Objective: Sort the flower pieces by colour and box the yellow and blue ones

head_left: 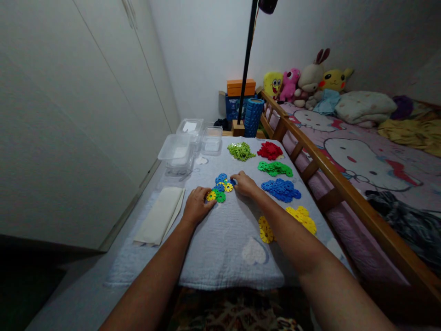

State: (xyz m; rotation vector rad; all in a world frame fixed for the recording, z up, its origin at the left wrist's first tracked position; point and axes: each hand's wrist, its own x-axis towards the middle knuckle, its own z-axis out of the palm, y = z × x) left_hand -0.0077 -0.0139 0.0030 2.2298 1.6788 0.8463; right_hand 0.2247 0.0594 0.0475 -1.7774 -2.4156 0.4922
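In the middle of the cloth-covered table lies a small cluster of joined snowflake discs point(220, 187) in blue, yellow and green. My left hand point(199, 204) grips its near left end, thumb and fingers either side of a yellow snowflake disc point(211, 196). On the right side of the cluster, my right hand point(244, 184) pinches a blue snowflake disc point(233, 182), partly hidden by the fingertips. Whether this blue disc is joined to the yellow one beside it I cannot tell. My right forearm passes over part of the yellow disc pile point(303, 218).
Piles of blue point(281, 190), green point(274, 168), red point(269, 150) and light green pieces point(241, 151) line the right side. Clear plastic boxes point(179, 156) stand at the back left, above a folded cream cloth or paper point(160, 216). A wooden bed rail point(313, 170) borders the table's right.
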